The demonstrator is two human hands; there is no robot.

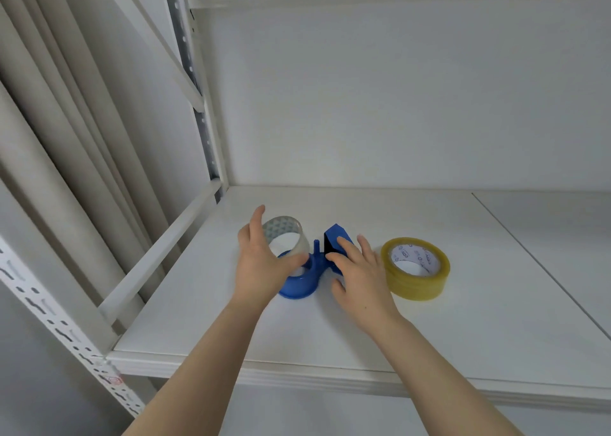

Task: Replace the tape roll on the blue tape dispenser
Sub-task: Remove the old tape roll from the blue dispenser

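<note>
The blue tape dispenser (302,275) lies mid-shelf, with the yellow tape roll (415,268) near it at 3 o'clock. The light dispenser could skid or tip if the near-empty clear roll (287,235) snags on its hub. The left hand (264,263) grasps that roll at 10 o'clock; the right hand (358,275), fingers spread, presses the dispenser's cutter end.

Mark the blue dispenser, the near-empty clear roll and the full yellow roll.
blue tape dispenser (299,285): head view, on its round base rim.
clear tape roll (285,225): head view, on its upper outer wall.
yellow tape roll (417,280): head view, on its front outer wall.
</note>
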